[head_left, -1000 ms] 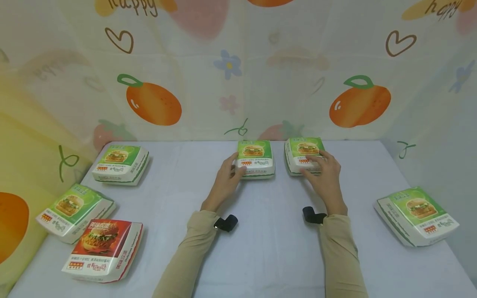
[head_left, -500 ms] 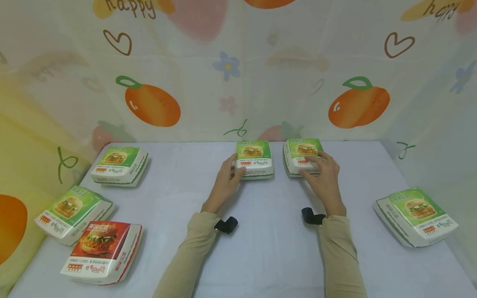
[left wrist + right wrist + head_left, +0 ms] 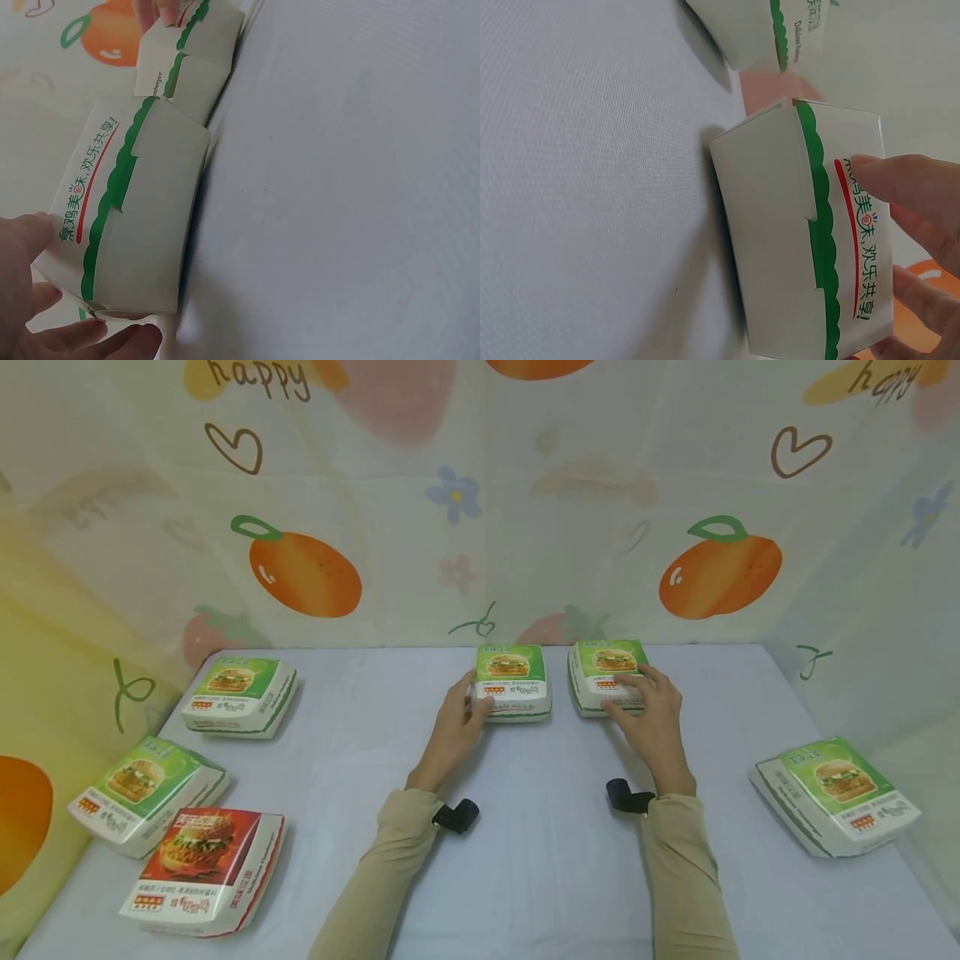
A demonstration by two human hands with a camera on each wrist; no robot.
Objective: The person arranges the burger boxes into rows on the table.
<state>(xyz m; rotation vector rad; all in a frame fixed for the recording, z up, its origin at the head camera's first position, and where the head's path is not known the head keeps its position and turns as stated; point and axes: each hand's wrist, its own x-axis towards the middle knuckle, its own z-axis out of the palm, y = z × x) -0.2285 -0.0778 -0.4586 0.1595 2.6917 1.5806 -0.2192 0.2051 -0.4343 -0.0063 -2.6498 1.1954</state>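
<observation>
At the back of the table stand two green-and-white hamburger boxes side by side, with a narrow gap between them. My left hand (image 3: pixel 453 718) holds the left hamburger box (image 3: pixel 513 670) at its near left corner, thumb on the front face and fingers along the side. The right hamburger box (image 3: pixel 606 658) is held by my right hand (image 3: pixel 651 710), its thumb on the front and fingers over the right part. In the left wrist view the front of the left box (image 3: pixel 142 225) shows a green scalloped edge. Both boxes look shut and rest on the cloth.
Two more green hamburger boxes (image 3: pixel 232 689) (image 3: pixel 146 789) and a red hamburger box (image 3: pixel 202 868) lie along the left edge. Another green box (image 3: pixel 836 793) sits turned near the right edge. A fruit-printed curtain (image 3: pixel 495 527) hangs behind the white table (image 3: pixel 540 877).
The hands and both boxes stay in place. Only the head view has shifted very slightly.
</observation>
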